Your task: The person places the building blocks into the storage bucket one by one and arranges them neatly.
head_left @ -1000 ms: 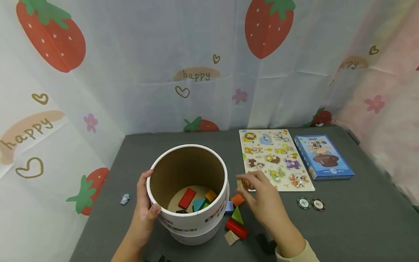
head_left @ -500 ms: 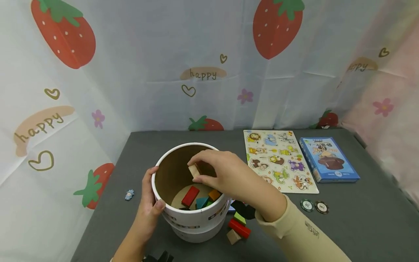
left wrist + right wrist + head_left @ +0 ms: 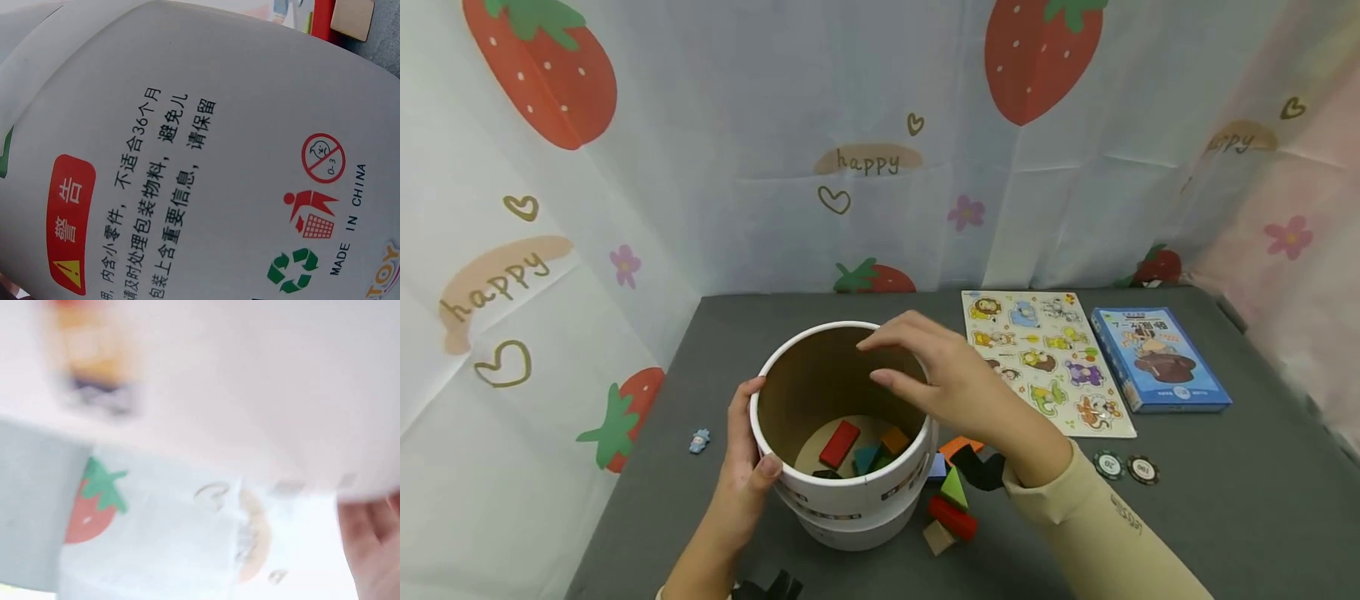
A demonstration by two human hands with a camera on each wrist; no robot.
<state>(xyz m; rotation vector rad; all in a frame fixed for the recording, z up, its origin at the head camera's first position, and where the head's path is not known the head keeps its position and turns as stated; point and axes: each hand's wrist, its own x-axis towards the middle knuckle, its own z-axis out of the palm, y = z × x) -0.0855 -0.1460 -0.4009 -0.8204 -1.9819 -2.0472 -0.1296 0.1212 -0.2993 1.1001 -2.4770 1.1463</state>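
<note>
A white bucket (image 3: 850,533) stands on the dark table. My left hand (image 3: 741,479) grips its left rim, thumb at the front. Inside lie a red block (image 3: 839,443), a teal block (image 3: 866,458) and an orange block (image 3: 896,440), among others in shadow. Over the right rim hangs my right hand (image 3: 943,379), thumb and fingers apart with nothing between them. Right of the bucket are a green triangle block (image 3: 954,490), a red cylinder block (image 3: 953,518), a plain wooden block (image 3: 939,537) and another orange block (image 3: 958,448). Printed bucket wall (image 3: 206,156) fills the left wrist view.
An animal puzzle board (image 3: 1037,360) lies at the back right, beside a blue box (image 3: 1165,358). Two round chips (image 3: 1108,465) lie in front of them. Left of the bucket sits a small blue figurine (image 3: 699,441). A strawberry-print curtain (image 3: 760,225) hangs behind the table.
My right hand carried a wooden block from the table into the bucket's mouth, let it go, and drew back toward the right rim. My left hand kept its grip.
</note>
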